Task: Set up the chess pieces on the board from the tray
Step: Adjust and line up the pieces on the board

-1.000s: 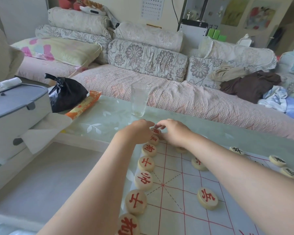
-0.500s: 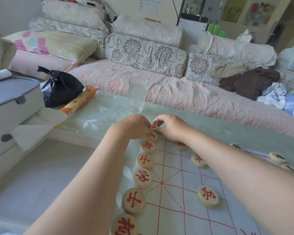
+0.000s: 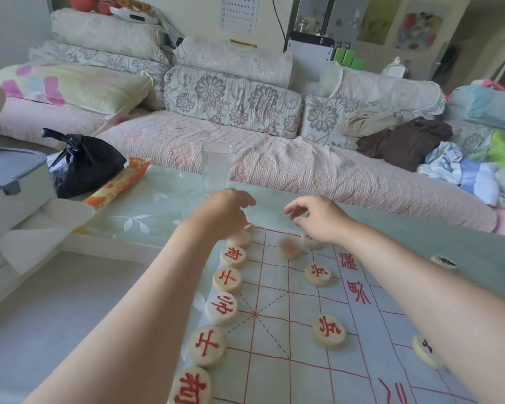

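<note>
A pale board [image 3: 289, 339] with red grid lines lies on the glass table. Round cream pieces with red characters stand in a row [image 3: 223, 307] along its left edge. More red pieces [image 3: 329, 330] sit further in, and black-lettered pieces [image 3: 443, 261] lie at the right. My left hand [image 3: 226, 212] hovers over the far end of the row, fingers loosely curled, holding nothing that I can see. My right hand [image 3: 318, 218] hovers beside it with fingers apart, above a partly hidden piece [image 3: 309, 242]. No tray is in view.
A clear drinking glass [image 3: 216, 169] stands on the table just beyond my hands. A black plastic bag [image 3: 82, 161] and an orange snack packet [image 3: 117, 182] lie at the left. A grey-lidded box [image 3: 9, 182] stands further left. A sofa with cushions and clothes runs behind.
My two hands were pinched together over the farthest piece in the row. They have since lifted and drawn apart, the right one moving right, and the piece stays on the board.
</note>
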Motion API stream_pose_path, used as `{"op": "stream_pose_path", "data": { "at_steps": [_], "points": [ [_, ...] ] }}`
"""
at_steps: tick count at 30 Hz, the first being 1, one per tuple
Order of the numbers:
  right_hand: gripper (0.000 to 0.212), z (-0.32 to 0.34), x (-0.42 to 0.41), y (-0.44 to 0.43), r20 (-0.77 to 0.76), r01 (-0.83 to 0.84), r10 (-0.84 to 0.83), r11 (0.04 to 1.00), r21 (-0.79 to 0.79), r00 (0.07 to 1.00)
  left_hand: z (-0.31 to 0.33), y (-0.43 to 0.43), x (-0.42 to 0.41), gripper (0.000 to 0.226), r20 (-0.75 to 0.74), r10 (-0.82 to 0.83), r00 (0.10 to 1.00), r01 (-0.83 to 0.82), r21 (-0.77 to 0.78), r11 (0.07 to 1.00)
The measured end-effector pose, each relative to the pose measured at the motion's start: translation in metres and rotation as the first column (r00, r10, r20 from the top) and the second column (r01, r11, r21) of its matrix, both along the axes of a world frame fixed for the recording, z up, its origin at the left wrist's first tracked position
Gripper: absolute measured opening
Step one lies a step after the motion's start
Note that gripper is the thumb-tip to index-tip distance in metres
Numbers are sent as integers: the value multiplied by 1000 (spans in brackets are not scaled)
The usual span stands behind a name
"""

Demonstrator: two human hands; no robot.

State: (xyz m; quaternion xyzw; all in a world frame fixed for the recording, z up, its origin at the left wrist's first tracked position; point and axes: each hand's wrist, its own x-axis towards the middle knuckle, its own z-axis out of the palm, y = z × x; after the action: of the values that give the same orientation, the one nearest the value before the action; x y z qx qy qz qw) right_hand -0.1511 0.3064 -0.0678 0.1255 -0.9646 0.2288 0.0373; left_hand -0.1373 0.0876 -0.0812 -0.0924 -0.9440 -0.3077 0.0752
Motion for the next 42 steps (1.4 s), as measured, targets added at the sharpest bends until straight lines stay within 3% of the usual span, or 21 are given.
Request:
{"op": "stream_pose_path", "data": {
  "at_steps": [5, 10, 13, 19, 23, 25, 28, 34, 39, 42],
  "points": [
    [29, -9, 25, 29, 94, 17, -14, 999, -41, 996, -11, 45, 16, 39, 58, -150, 987, 156, -117, 981],
    [41, -13, 30, 41, 18, 76, -76, 997, 3, 997, -19, 70, 25, 53, 101, -206, 973, 228, -304, 925],
    [50, -16, 28, 52, 43, 111, -114, 992, 51, 993, -20, 76, 22, 50, 120, -200, 972, 227, -292, 929],
    [56, -34, 22, 56, 94, 104, -104, 995, 7, 990, -24, 76, 14, 38, 19, -118, 993, 117, -348, 930],
    [52, -37, 19, 55, 91, 97, -95, 995, -11, 991, -21, 79, 18, 49, 34, -177, 984, 179, -313, 933],
    [47, -38, 17, 57, 24, 115, -117, 990, 78, 993, -21, 80, 21, 42, 58, -201, 978, 209, -297, 932],
    [60, -36, 14, 59, -38, 176, -172, 954, 243, 984, -23, 78, 21, 35, 42, -168, 985, 173, -280, 944],
    [54, -33, 16, 65, 15, 7, -8, 998, 54, 1000, -25, 80, 21, 46, 75, -141, 987, 153, -199, 968],
    [57, -35, 12, 64, -47, 119, -112, 970, 211, 993, -29, 79, 22, 46, 51, -133, 990, 141, -220, 965],
    [62, -36, 12, 64, -15, 109, -108, 981, 160, 994, -29, 78, 23, 51, 47, -142, 989, 149, -253, 956]
  ]
}}
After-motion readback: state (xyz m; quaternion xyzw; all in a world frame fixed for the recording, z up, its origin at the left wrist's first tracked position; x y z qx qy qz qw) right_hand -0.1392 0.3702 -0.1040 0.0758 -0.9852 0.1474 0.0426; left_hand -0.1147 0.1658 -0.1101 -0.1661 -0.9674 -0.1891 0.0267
